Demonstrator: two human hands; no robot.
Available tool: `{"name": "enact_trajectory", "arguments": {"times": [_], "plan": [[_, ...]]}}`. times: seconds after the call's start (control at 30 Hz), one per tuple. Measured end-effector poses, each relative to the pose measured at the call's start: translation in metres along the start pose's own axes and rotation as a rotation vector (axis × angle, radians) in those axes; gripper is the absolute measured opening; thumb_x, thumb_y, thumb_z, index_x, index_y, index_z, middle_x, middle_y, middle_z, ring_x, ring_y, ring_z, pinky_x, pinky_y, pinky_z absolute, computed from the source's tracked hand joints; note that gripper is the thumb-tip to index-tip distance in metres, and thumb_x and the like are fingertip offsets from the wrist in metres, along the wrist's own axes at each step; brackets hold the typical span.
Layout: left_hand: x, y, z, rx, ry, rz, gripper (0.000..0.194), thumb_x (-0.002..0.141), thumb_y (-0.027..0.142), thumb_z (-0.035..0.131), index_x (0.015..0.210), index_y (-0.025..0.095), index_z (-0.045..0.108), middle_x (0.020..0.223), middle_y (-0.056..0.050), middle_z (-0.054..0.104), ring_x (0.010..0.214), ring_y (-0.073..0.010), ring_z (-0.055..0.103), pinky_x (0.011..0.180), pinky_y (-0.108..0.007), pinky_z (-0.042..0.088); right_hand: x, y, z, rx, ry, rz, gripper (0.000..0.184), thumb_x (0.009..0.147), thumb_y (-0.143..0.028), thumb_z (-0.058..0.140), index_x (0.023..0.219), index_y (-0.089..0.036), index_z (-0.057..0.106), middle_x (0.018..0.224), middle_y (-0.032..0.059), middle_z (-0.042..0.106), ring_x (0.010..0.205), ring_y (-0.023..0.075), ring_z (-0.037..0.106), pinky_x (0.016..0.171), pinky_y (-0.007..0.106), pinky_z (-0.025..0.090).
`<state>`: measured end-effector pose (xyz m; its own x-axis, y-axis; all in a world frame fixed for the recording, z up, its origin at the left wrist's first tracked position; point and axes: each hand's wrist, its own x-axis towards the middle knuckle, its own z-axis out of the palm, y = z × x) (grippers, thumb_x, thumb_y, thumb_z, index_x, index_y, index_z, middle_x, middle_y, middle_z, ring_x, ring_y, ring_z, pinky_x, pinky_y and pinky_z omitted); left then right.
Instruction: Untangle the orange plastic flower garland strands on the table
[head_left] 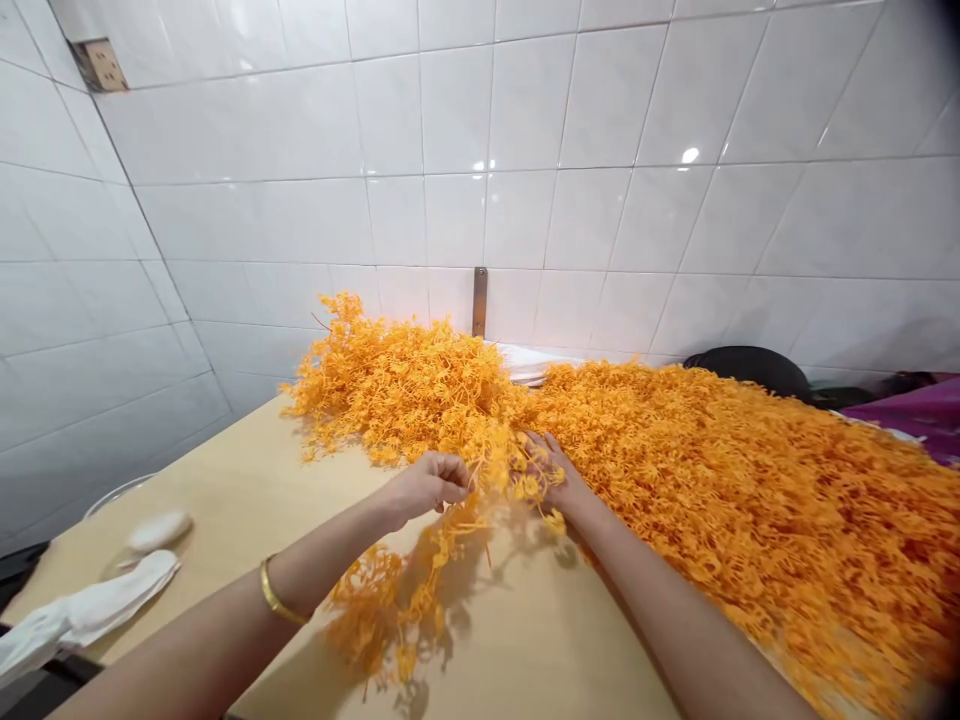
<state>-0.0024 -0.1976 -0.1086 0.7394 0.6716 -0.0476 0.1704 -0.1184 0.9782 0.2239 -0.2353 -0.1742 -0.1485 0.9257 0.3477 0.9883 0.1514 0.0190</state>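
My left hand [431,485] is closed in a pinch on a thin orange artificial flower sprig [491,460] near the table's middle. Loose orange strands [397,610] hang below that hand, over the tabletop. On the other side of the sprig, my right hand [559,480] reaches into the edge of the flowers, its fingers stretched out and partly covered by orange blossoms. Beyond my left hand rises a tangled heap of orange sprigs [405,385]. To the right spreads a much larger pile of the same orange sprigs [750,480], beside my right forearm.
The pale wooden table [255,500] stands against a white tiled wall [525,120]. At left lie a white cloth [124,600] and a rounded white object [160,531]. Behind the large pile are a black rounded object [750,370] and purple material [911,412].
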Motion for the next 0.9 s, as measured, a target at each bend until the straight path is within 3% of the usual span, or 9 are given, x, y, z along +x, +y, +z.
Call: {"name": "enact_trajectory", "arguments": {"times": [0.1, 0.2, 0.33, 0.47, 0.53, 0.63, 0.73, 0.8, 0.9], "plan": [[0.005, -0.016, 0.000, 0.056, 0.043, 0.001, 0.014, 0.053, 0.011, 0.055, 0.045, 0.016, 0.045, 0.041, 0.005, 0.037, 0.040, -0.0061, 0.030, 0.041, -0.021, 0.019, 0.000, 0.000, -0.004, 0.004, -0.002, 0.004, 0.045, 0.069, -0.030, 0.052, 0.109, -0.009, 0.054, 0.129, 0.0177, 0.034, 0.120, 0.0294, 0.027, 0.099, 0.044, 0.019], [0.014, -0.017, -0.002, 0.093, 0.107, 0.038, 0.027, 0.053, 0.016, 0.058, 0.043, 0.017, 0.034, 0.041, 0.007, 0.028, 0.041, -0.0050, 0.023, 0.042, -0.021, 0.014, -0.001, -0.001, -0.017, 0.015, 0.024, 0.003, 0.046, 0.066, -0.025, 0.052, 0.109, -0.011, 0.055, 0.130, 0.0164, 0.033, 0.120, 0.0300, 0.026, 0.097, 0.045, 0.022], [0.033, -0.001, 0.000, 0.114, 0.206, 0.211, 0.034, 0.057, 0.024, 0.059, 0.045, 0.017, 0.029, 0.045, 0.007, 0.023, 0.044, -0.0049, 0.021, 0.044, -0.021, 0.015, 0.001, 0.004, -0.044, 0.077, 0.255, 0.051, 0.038, 0.068, -0.019, 0.047, 0.104, -0.016, 0.057, 0.123, 0.0120, 0.041, 0.114, 0.0265, 0.034, 0.093, 0.044, 0.030], [0.056, 0.026, 0.010, 0.040, 0.401, 0.418, 0.018, 0.065, 0.027, 0.053, 0.053, 0.016, 0.045, 0.050, 0.005, 0.031, 0.048, -0.0072, 0.029, 0.047, -0.021, 0.024, 0.000, 0.006, -0.075, 0.327, 0.486, 0.255, 0.028, 0.071, -0.016, 0.042, 0.092, -0.015, 0.061, 0.101, 0.0107, 0.055, 0.099, 0.0231, 0.048, 0.084, 0.042, 0.038], [0.067, 0.035, 0.019, 0.001, 0.560, 0.491, 0.014, 0.066, 0.027, 0.053, 0.057, 0.016, 0.051, 0.054, 0.003, 0.038, 0.054, -0.0092, 0.036, 0.052, -0.021, 0.030, -0.004, 0.004, -0.091, 0.571, 0.442, 0.406, 0.026, 0.070, -0.019, 0.045, 0.090, -0.013, 0.061, 0.091, 0.0099, 0.059, 0.091, 0.0228, 0.053, 0.082, 0.041, 0.040], [0.079, 0.038, 0.039, 0.014, 0.708, 0.546, 0.013, 0.068, 0.027, 0.052, 0.058, 0.017, 0.054, 0.060, 0.001, 0.043, 0.063, -0.0125, 0.041, 0.061, -0.023, 0.035, -0.012, -0.002, -0.111, 1.080, 0.179, 0.466, 0.036, 0.066, -0.026, 0.058, 0.099, -0.013, 0.056, 0.089, 0.0074, 0.061, 0.089, 0.0214, 0.055, 0.079, 0.037, 0.042], [0.084, 0.036, 0.063, 0.044, 0.614, 0.586, 0.016, 0.071, 0.028, 0.051, 0.059, 0.019, 0.056, 0.063, -0.001, 0.045, 0.065, -0.0143, 0.044, 0.063, -0.024, 0.036, -0.011, -0.004, -0.117, 1.448, 0.124, 0.508, 0.052, 0.060, -0.031, 0.067, 0.108, -0.018, 0.050, 0.095, 0.0064, 0.060, 0.087, 0.0188, 0.057, 0.074, 0.033, 0.045], [0.084, 0.036, 0.077, 0.044, 0.524, 0.623, 0.018, 0.072, 0.031, 0.049, 0.060, 0.020, 0.057, 0.065, -0.002, 0.048, 0.067, -0.0155, 0.045, 0.064, -0.025, 0.037, -0.003, -0.003, -0.113, 1.615, 0.266, 0.618, 0.047, 0.059, -0.032, 0.068, 0.101, -0.017, 0.053, 0.089, 0.0046, 0.060, 0.077, 0.0162, 0.058, 0.067, 0.031, 0.047], [0.085, 0.040, 0.086, 0.008, 0.452, 0.649, 0.016, 0.072, 0.031, 0.050, 0.064, 0.020, 0.059, 0.068, -0.003, 0.053, 0.071, -0.0169, 0.047, 0.067, -0.026, 0.037, 0.013, 0.002, -0.106, 1.805, 0.644, 0.694, 0.032, 0.055, -0.027, 0.068, 0.082, -0.016, 0.056, 0.077, 0.0004, 0.059, 0.065, 0.0125, 0.057, 0.059, 0.028, 0.048]]}}
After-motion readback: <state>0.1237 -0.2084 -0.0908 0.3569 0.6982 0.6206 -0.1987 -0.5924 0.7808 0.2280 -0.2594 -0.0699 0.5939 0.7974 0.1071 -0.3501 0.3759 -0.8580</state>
